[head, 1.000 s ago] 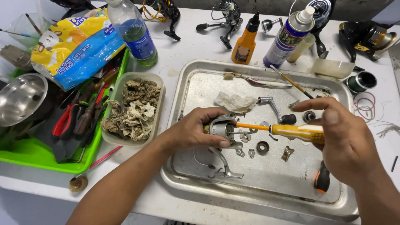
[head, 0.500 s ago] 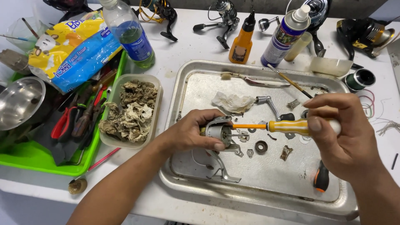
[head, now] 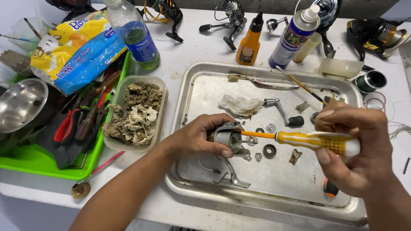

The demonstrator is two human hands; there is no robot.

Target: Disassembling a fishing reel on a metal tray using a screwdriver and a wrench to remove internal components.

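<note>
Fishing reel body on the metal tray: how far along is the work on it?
Done: the crank handle, washers and a bearing ring already lie loose on the metal tray, so the reel is partly stripped. In hand: the left hand grips the reel body while the right hand drives a yellow screwdriver into its side. Left: the body itself is not yet apart.

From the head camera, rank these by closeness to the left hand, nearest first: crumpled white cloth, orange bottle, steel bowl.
Measured from the left hand, which grips the reel body:
1. Crumpled white cloth, on the metal tray just beyond the hand.
2. Orange bottle, standing past the tray's far edge.
3. Steel bowl, far off at the left of the table.
</note>
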